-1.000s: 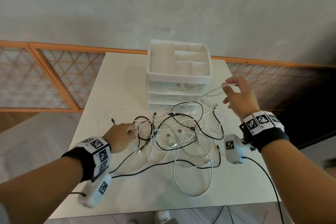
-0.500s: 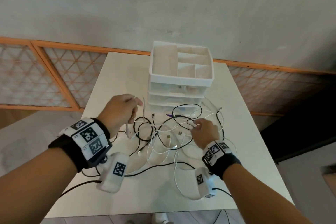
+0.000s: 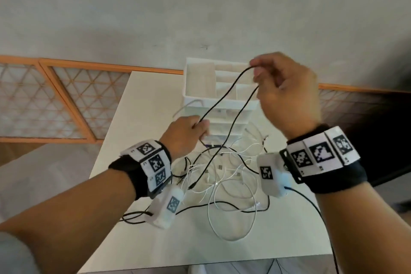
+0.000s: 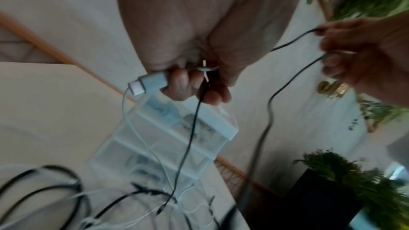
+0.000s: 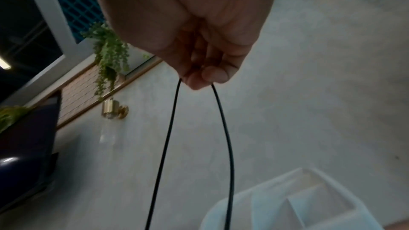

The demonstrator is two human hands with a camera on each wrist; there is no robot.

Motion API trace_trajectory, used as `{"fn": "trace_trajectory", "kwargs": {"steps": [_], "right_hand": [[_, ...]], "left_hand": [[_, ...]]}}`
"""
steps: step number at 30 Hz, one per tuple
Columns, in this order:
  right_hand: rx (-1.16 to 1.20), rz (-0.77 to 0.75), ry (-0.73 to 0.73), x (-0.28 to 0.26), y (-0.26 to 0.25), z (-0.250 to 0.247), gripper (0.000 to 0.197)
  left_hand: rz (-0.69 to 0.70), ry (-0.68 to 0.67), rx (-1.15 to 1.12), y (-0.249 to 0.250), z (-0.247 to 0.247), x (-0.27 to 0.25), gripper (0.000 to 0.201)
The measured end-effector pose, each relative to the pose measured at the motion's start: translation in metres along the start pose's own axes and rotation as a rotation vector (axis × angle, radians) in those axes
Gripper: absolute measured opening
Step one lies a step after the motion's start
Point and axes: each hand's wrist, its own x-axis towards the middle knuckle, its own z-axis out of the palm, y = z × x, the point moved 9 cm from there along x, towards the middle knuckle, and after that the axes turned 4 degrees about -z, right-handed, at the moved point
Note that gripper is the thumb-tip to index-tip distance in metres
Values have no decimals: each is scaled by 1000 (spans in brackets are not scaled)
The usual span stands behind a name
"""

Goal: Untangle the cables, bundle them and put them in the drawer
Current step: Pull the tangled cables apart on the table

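1. The right hand is raised above the drawer unit, fingers curled and pinching the black cable at the top of a bend; two strands hang down from the fingertips.
2. The left hand is lower, just in front of the drawer unit's left side, fingers curled round the same black cable. In the left wrist view it also grips a white plug with a thin white cable trailing from it.
3. One black strand runs from the right hand down to the left hand; the other drops past the drawer unit's front into the cable tangle.
4. The tangle of black and white cables lies on the bench in front of the drawer unit, between the two wrists.
5. Hard to tell: where each cable ends inside the tangle, and what the left hand's small white tie-like piece is. The left wrist view is blurred. The drawer fronts are partly hidden behind hands and cables, so I cannot tell whether any drawer is open.
6. The drawer unit stands at the bench's far edge against the wall. Bare bench surface lies to the left of the drawer unit and in front of the tangle toward the near edge.
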Motion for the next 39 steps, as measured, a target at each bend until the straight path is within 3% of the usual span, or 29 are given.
{"fn": "trace_trajectory", "kwargs": {"steps": [4, 7, 9, 12, 14, 16, 19, 23, 27, 29, 31, 33, 34, 37, 39], "right_hand": [[-132, -2, 218, 5, 26, -39, 22], [-184, 115, 297, 0, 57, -52, 23], [-245, 247, 246, -5, 79, -50, 27], [-394, 471, 46, -19, 118, -35, 31], [-368, 618, -13, -24, 146, -32, 33], [-234, 721, 54, -19, 166, -39, 32], [-72, 705, 143, 1, 172, -47, 31], [47, 649, 153, 12, 179, -43, 31], [67, 684, 0, -17, 208, -21, 31], [-7, 766, -169, -47, 228, -9, 31], [-208, 839, -457, -80, 238, 5, 42], [-478, 779, -660, -97, 232, 10, 61], [-515, 705, -638, -93, 218, 13, 66], [-183, 433, -513, -72, 141, 42, 68], [9, 273, -591, -69, 83, 72, 68]], "left_hand": [[-124, 0, 31, -49, -4, 2, 41], [-194, 6, 57, -76, -11, 0, 42], [-224, 33, -19, -80, -18, -3, 42], [-202, 62, -308, -60, -31, -4, 39], [-170, 19, -403, -46, -32, -5, 38], [-164, -38, -322, -47, -25, -5, 40], [-228, -144, -103, -77, -4, -9, 43], [-303, -206, -58, -111, 14, -19, 41], [-333, -117, -160, -120, 4, -18, 37], [-302, -61, -168, -110, -10, -11, 38], [-285, -2, -228, -96, -24, -4, 40], [-256, 19, -245, -78, -32, 0, 39], [-229, -5, -243, -65, -31, 1, 39], [-129, -170, -243, -25, -10, 1, 37], [-61, -274, -240, 2, 8, -1, 36]]}}
